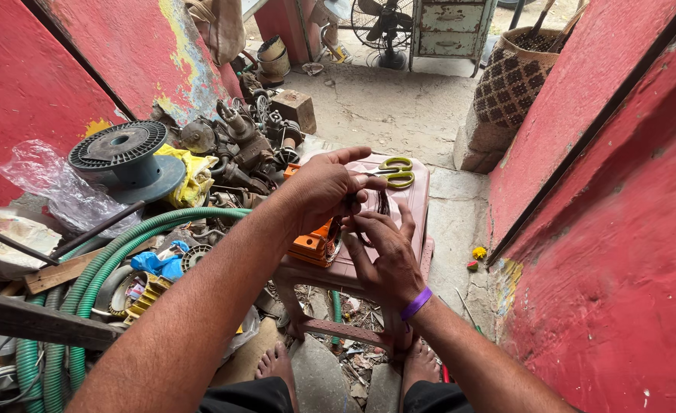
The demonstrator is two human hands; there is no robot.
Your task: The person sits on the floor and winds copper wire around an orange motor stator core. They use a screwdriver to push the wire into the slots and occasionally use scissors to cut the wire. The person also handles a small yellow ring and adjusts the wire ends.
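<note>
Right now your left hand (319, 187) sits above and slightly left of your right hand (387, 256), both over the pink plastic stool (418, 206) that serves as your table. Between them runs a thin bundle of dark wire strands (382, 203), its long axis close to vertical: the upper end is pinched in your left fingers (364, 183), which are closed on it, and the lower end drops toward your right fingers (368, 226), spread loosely and touching it; whether they grip, you cannot tell. Just beyond, yellow-handled scissors (396, 173) lie flat on the stool, handles pointing right, nearer your left hand. An orange part (312, 243) rests beneath your left wrist.
</note>
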